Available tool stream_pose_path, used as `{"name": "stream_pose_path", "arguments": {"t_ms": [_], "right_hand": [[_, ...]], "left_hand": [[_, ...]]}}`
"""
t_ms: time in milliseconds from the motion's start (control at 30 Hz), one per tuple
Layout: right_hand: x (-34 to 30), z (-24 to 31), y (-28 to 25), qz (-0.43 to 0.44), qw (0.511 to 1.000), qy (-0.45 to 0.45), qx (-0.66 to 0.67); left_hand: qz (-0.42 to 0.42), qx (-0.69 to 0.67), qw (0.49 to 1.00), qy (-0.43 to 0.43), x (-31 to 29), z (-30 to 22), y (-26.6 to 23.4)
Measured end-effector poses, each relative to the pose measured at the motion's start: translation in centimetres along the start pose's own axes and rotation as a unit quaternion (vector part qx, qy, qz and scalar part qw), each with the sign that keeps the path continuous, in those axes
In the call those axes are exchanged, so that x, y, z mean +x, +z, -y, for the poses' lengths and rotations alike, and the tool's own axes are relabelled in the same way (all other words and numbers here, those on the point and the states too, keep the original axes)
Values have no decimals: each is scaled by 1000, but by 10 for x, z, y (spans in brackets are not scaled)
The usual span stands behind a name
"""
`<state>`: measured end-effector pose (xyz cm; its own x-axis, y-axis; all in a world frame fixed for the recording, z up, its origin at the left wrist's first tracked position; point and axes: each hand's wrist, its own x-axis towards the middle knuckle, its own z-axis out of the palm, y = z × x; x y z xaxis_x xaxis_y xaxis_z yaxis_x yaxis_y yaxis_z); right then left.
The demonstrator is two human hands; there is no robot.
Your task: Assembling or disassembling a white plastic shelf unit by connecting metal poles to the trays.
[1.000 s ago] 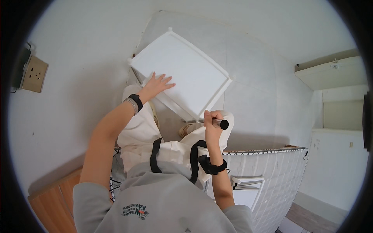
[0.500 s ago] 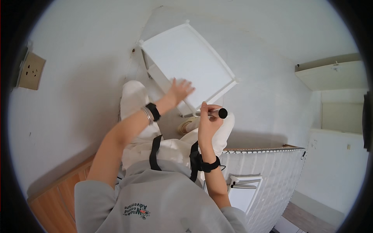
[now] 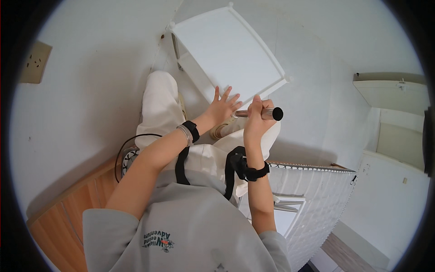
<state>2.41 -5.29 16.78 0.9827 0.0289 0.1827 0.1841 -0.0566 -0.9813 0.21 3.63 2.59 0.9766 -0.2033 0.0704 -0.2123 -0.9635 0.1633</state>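
Observation:
A white shelf rack (image 3: 231, 47) with a flat panel and raised rims stands on the floor ahead of my knees. My left hand (image 3: 223, 109) has its fingers spread at the rack's near corner; whether the fingertips touch the panel I cannot tell. In my right hand (image 3: 259, 120) is a silver metal tube (image 3: 241, 114), gripped with the thumb up along it. The tube's dark round end points right, and its other end lies close to the rack's near corner and my left fingers.
Behind me on the right, a bed with a white quilted cover (image 3: 317, 195) holds another white panel (image 3: 286, 215) with metal tubes on it. Wooden boards (image 3: 68, 222) lie at the lower left. A wall socket (image 3: 36, 62) is on the left, an open white cabinet (image 3: 394, 95) on the right.
My left hand has come from over the panel to the near corner, close to the tube. The tube has turned to show more of its length. The rack sits higher in view.

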Motion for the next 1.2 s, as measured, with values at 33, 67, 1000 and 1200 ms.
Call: {"name": "stream_pose_path", "arguments": {"t_ms": [33, 67, 1000, 1200], "right_hand": [[1, 2, -2, 1, 1000, 1, -1], [2, 5, -4, 16, 999, 19, 35], [-10, -23, 3, -62, 998, 16, 30], [-3, -28, -15, 92, 996, 5, 20]], "left_hand": [[11, 0, 1000, 0, 1, 0, -1], [21, 0, 1000, -1, 1, -1, -2], [14, -26, 1000, -7, -1, -4, -6], [44, -4, 999, -13, 2, -7, -10]]}}
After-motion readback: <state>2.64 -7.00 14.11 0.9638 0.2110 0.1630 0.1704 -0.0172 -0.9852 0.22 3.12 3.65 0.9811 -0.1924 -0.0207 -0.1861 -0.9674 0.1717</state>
